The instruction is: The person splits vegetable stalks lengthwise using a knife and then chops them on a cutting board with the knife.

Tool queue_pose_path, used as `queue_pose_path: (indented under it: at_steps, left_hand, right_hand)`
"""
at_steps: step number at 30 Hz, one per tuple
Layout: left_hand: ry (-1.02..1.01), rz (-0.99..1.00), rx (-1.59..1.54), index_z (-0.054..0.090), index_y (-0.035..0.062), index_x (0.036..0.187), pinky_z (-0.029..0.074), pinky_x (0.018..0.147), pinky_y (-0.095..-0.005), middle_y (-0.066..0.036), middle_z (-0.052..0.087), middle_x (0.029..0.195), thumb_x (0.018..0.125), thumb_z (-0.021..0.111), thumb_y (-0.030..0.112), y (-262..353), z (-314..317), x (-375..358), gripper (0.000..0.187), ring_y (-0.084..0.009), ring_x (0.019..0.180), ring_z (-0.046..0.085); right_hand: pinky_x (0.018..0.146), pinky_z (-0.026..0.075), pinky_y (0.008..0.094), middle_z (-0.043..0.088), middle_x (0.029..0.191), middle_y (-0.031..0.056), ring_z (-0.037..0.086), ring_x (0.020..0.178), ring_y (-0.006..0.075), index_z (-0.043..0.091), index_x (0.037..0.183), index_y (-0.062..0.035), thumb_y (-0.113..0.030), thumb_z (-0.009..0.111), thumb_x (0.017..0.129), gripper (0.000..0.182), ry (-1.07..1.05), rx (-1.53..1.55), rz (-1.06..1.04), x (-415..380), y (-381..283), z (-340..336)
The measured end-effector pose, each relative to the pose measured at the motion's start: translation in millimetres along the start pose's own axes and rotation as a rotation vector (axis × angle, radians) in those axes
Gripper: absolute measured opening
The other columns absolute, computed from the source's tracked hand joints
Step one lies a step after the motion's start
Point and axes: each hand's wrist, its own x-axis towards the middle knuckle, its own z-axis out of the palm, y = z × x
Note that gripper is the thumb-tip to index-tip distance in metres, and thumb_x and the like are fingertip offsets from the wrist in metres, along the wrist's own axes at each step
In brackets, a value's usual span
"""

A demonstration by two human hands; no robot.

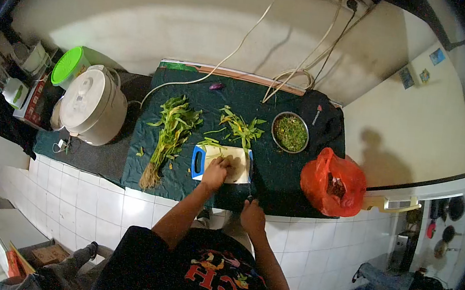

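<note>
A white cutting board with a blue edge and handle lies near the front of the dark green table cover. My left hand is on the board, fingers closed together over green stems; its exact hold is too small to tell. Just off the board's lower right corner, my right hand is wrapped round the dark handle of a knife, whose blade is hard to make out. Cut leafy greens lie behind the board. A rooted bunch of greens rests to its left.
A metal bowl of chopped greens and a red plastic bag stand right. A purple vegetable lies at the back, near cables. A rice cooker stands left. Two people are partly visible, one lower left, one lower right.
</note>
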Motion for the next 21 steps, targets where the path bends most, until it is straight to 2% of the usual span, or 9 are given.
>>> queue_pose_path:
  at_steps: [4,6,7,14,20,21]
  left_hand:
    - [-0.114,-0.012,0.056,0.071,0.0113,0.093,0.041,0.096,-0.0389,-0.007,0.056,0.112,0.076,0.055,0.014,-3,-5,7,0.023,-0.0259,0.11,0.049]
    - [-0.088,-0.003,-0.176,0.07,0.0125,0.093,0.042,0.094,-0.0386,-0.007,0.056,0.109,0.078,0.054,0.015,-3,-7,9,0.022,-0.0259,0.109,0.049]
    - [-0.088,-0.002,-0.177,0.07,0.0125,0.093,0.042,0.094,-0.0386,-0.007,0.056,0.109,0.078,0.054,0.015,-3,-9,10,0.022,-0.0259,0.109,0.049]
    - [-0.094,0.065,0.023,0.067,0.0122,0.094,0.041,0.09,-0.0391,-0.008,0.055,0.109,0.077,0.056,0.019,-7,-23,16,0.022,-0.0267,0.109,0.049]
    - [-0.082,0.107,-0.027,0.068,0.0136,0.093,0.041,0.087,-0.0394,-0.006,0.056,0.108,0.074,0.058,0.022,-7,-27,23,0.022,-0.0251,0.107,0.048]
    - [-0.085,0.11,-0.03,0.068,0.0149,0.093,0.041,0.086,-0.0394,-0.005,0.056,0.107,0.074,0.058,0.021,-9,-26,23,0.022,-0.0245,0.107,0.048]
  right_hand:
    - [0.073,0.05,0.0515,0.063,0.085,0.0303,0.063,0.081,0.0456,0.049,0.099,0.0062,-0.03,0.037,0.099,0.038,-0.035,0.053,0.033,-1,-7,-2]
    - [0.072,0.051,0.0513,0.062,0.085,0.0306,0.063,0.081,0.0455,0.048,0.1,0.0062,-0.031,0.037,0.099,0.038,-0.013,0.05,0.001,0,-8,1]
    - [0.071,0.051,0.0511,0.062,0.084,0.031,0.063,0.08,0.0454,0.048,0.1,0.0061,-0.031,0.037,0.099,0.038,0.012,0.046,-0.032,0,-8,2]
    - [0.068,0.052,0.0516,0.062,0.08,0.0298,0.064,0.076,0.044,0.046,0.102,0.0053,-0.029,0.039,0.098,0.035,0.063,0.009,-0.019,11,8,39]
    - [0.056,0.051,0.0478,0.061,0.072,0.0276,0.064,0.067,0.0425,0.047,0.094,0.0046,-0.025,0.042,0.097,0.03,0.218,0.047,-0.135,34,-1,35]
    - [0.054,0.051,0.0469,0.061,0.07,0.027,0.063,0.065,0.0421,0.047,0.091,0.0048,-0.024,0.043,0.097,0.03,0.308,-0.066,-0.27,38,2,36]
